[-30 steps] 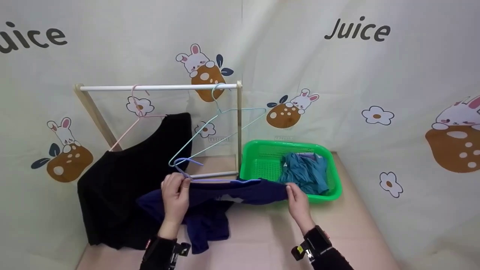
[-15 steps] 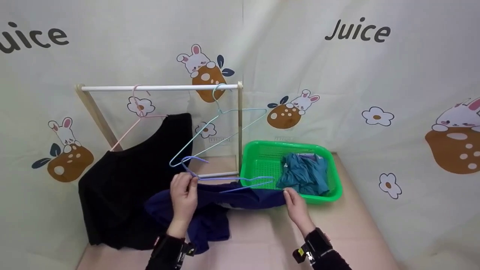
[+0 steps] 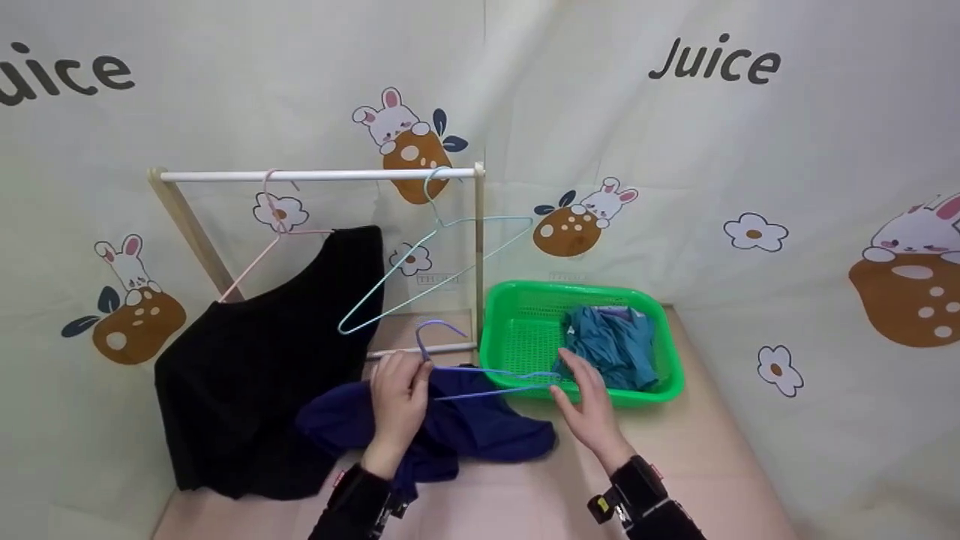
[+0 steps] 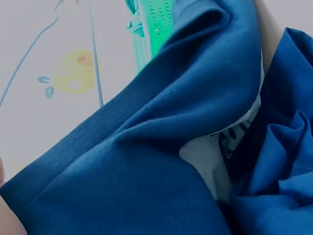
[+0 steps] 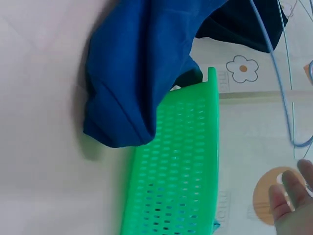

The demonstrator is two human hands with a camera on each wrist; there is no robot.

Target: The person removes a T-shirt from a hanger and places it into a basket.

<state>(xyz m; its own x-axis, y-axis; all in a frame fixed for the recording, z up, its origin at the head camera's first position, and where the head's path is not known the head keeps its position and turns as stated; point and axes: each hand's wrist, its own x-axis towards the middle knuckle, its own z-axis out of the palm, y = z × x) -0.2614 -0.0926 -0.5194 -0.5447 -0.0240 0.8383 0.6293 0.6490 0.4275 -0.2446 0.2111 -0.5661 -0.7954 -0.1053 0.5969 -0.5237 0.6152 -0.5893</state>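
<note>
My left hand (image 3: 399, 397) grips a blue-purple wire hanger (image 3: 480, 371) near its hook, along with a bunch of navy garment (image 3: 487, 427). The garment hangs down to the right of that hand. Its ribbed edge runs to the fingers in the left wrist view, where a pale patch with dark print (image 4: 208, 161) shows inside a fold. The hanger's right shoulder is bare of cloth. Beside that bare end is my right hand (image 3: 591, 405), fingers apart and holding nothing. In the right wrist view, its fingers (image 5: 293, 188) lie just below the hanger's tip.
Behind stands a rack with a white rail (image 3: 337, 175). From it hang a black top (image 3: 262, 375) on a pink hanger (image 3: 255, 266) and a bare mint hanger (image 3: 390, 281). A green basket (image 3: 517, 300) holding teal cloth (image 3: 611, 349) stands right of the rack.
My right hand has let go of the navy garment, whose right end has dropped, and moved up to the hanger's end. My left hand has moved right with the hanger.
</note>
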